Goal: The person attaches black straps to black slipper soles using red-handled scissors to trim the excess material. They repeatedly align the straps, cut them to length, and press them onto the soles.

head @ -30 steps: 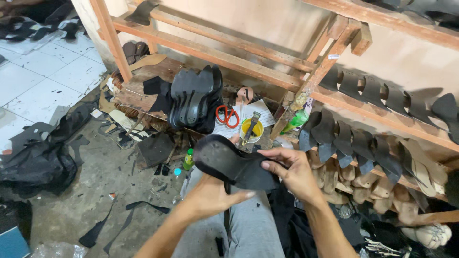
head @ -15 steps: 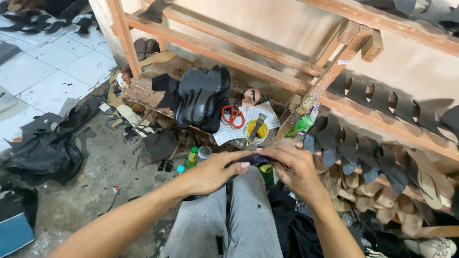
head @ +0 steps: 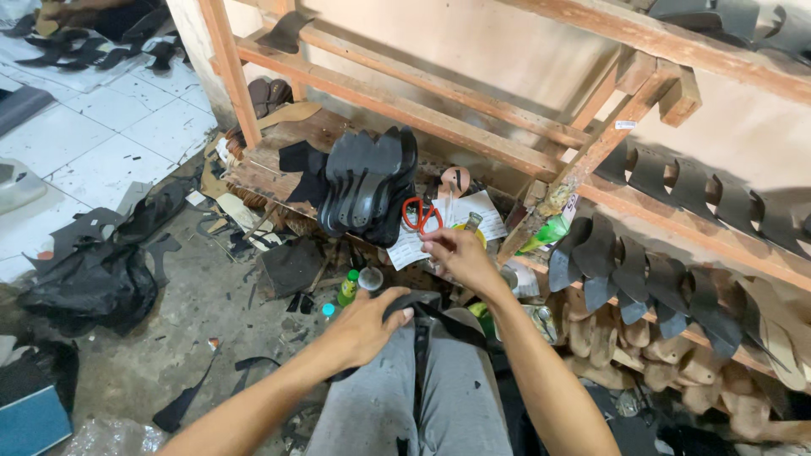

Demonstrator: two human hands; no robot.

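Black strap [head: 422, 302] lies on the lap at 6 o'clock, left hand [head: 365, 325] fingers clamped over it — holding step. Right hand [head: 456, 256] fingers pinched together, contents unclear, near scissors [head: 420, 215] at 12 o'clock; next move probably demands a steady strap.

A cramped shoemaking workshop: rough wooden rack beams [head: 439, 110] hung with rows of dark cut leather shoe uppers [head: 676, 181], stacked black rubber soles [head: 367, 181], tan shoe lasts [head: 608, 333], red-handled scissors [head: 420, 214], black offcut scraps [head: 93, 279] strewn over bare concrete floor [head: 203, 312].
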